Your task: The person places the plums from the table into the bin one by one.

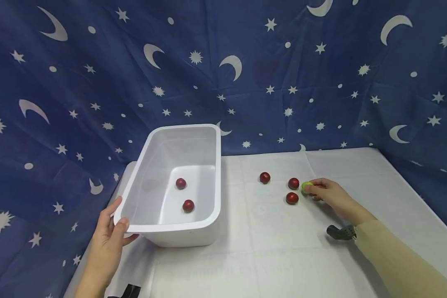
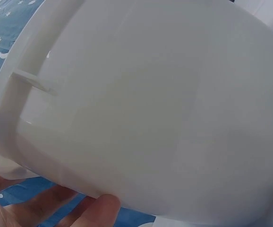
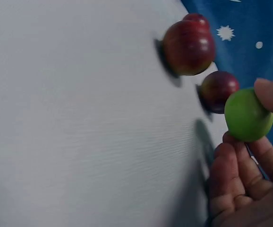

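Both hands are busy: the left hand (image 1: 108,236) has its thumb and fingers closed round the tub (image 1: 171,228) at the near left corner of its rim, while the right hand (image 1: 331,195), well off to the right of the tub, pinches a green ball (image 1: 306,187) with the thumb on one side and fingertips on the other. Whether that ball is touching the table (image 1: 246,265) or just above it, I can't tell from where I stand.

It looks light and firm to me, perhaps a small fruit or a copy of one. Its skin seems smooth, so it could roll if caught off-centre; holding it across the widest part, as now, looks the surest way. I doubt it needs much squeeze.

Right of the tub, between it and the green ball, lie three red balls: one nearest the tub (image 1: 265,177), and two (image 1: 293,183) (image 1: 292,198) farther out, just beside the green one and close to the right fingertips. Two more red balls (image 1: 180,183) (image 1: 188,205) rest on the tub's floor, apart from each other and from the left hand. The tub seems to be thin, stiff plastic; its lip should give a good grip.
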`<state>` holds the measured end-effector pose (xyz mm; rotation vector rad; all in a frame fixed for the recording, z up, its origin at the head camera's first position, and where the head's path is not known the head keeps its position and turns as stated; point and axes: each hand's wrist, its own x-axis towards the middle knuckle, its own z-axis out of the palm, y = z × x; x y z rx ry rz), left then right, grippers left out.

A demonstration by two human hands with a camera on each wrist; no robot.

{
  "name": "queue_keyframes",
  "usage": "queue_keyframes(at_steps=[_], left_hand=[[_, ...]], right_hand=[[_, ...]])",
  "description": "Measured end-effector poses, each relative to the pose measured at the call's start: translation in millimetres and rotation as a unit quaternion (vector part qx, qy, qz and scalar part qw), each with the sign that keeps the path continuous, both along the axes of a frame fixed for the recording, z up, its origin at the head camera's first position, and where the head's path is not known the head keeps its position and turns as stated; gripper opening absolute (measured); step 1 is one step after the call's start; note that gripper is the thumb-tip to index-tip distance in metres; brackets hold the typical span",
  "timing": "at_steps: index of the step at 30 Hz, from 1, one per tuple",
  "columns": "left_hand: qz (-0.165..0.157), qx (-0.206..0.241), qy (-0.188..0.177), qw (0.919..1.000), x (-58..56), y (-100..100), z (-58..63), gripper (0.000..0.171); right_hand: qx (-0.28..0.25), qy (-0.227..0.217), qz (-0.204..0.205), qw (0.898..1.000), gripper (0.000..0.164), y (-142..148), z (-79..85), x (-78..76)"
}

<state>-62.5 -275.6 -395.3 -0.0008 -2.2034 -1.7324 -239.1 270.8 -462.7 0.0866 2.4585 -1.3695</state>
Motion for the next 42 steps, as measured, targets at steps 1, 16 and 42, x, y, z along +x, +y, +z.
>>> queue_keyframes(at_steps=[1, 16, 42], left_hand=[[-0.002, 0.003, 0.001, 1.0000, -0.6, 0, -0.5, 0.050], [0.008, -0.011, -0.010, 0.9999, 1.6, 0, 2.3, 0.050], [0.025, -0.077, -0.006, 0.9967, 0.7, 1, 1.2, 0.050]], right_hand=[[-0.005, 0.003, -0.006, 1.000, 0.075, 1, 1.6, -0.2], [-0.065, 0.077, -0.025, 0.995, 0.071, -22, 59.9, -3.1], [-0.127, 0.097, 0.094, 0.983, 0.047, -139, 139.7, 6.4]])
